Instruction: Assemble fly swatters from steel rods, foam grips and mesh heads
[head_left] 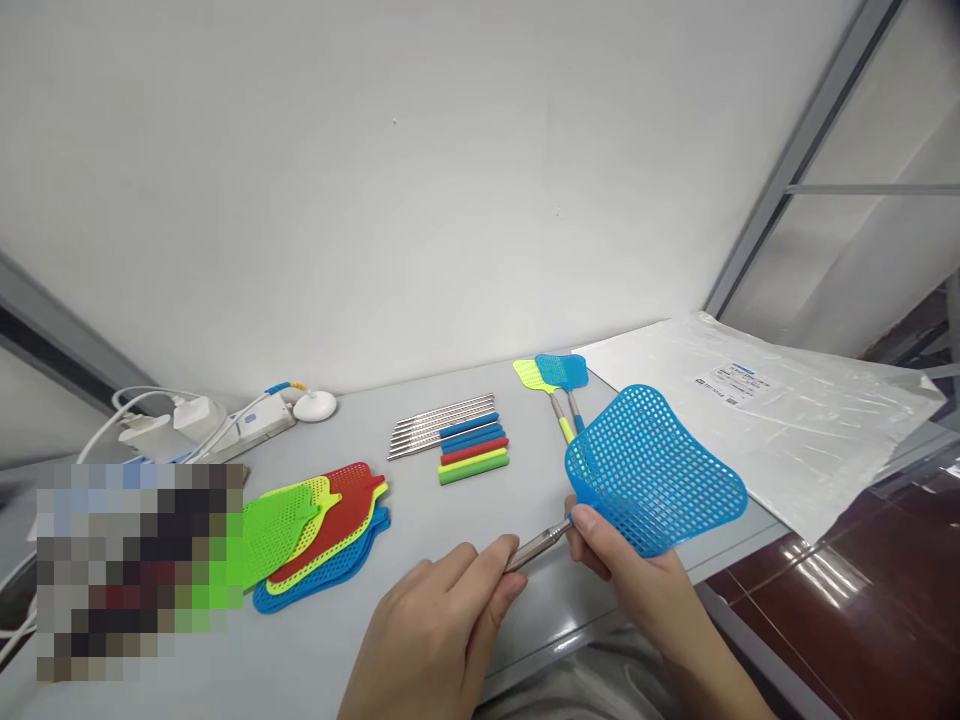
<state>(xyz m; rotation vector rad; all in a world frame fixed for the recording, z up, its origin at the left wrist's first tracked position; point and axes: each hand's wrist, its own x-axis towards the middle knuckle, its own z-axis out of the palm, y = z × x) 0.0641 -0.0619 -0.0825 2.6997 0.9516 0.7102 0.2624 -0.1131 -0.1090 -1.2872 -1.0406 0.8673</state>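
- I see a grey table running across the view below a pale wall.
- On its right side lies a crinkled plastic-wrapped white package.
- My left hand, at the near edge, has its fingers curled firmly round a metal rod, hiding the rod's lower end.
- My right hand, nearly closed, pinches between thumb and fingers the neck of a blue fly-swatter head, where the rod meets it.
- To the left I have overlapping swatter heads in green, yellow, red and blue.
- Far right of centre, two swatters, yellow and blue, lie side by side.
- Mid-table sit silvery rods, with coloured grips at their near right.
- The package's label carries print too small for me to read.
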